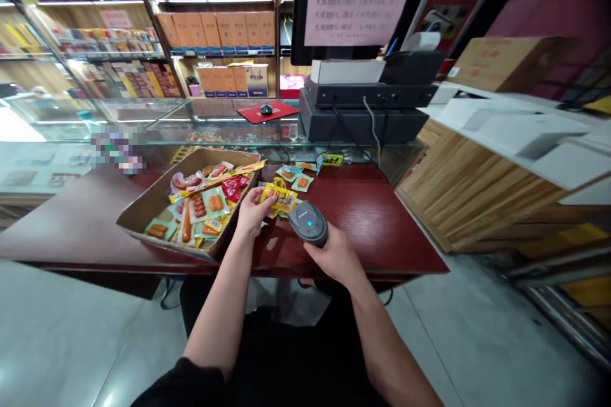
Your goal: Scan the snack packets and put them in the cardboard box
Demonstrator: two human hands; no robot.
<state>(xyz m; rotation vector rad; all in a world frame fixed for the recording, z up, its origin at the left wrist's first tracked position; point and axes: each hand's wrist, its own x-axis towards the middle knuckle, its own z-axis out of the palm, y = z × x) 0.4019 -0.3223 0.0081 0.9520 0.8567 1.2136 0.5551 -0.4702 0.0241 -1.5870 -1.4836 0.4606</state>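
My right hand (334,257) grips a grey handheld barcode scanner (309,223) with a blue light on top, held just above the dark red table (382,216). My left hand (251,212) pinches a small yellow snack packet (279,197) right in front of the scanner's head. To the left of my left hand stands an open cardboard box (143,210) holding several sausage and snack packets (205,203). More small packets (300,177) lie loose on the table beyond the scanner.
A black cash register with printer (367,102) stands on the glass counter (143,121) behind the table, next to a red mouse pad with a mouse (266,110). Shelves of boxed goods (214,25) fill the back wall. A wooden counter (477,184) runs along the right.
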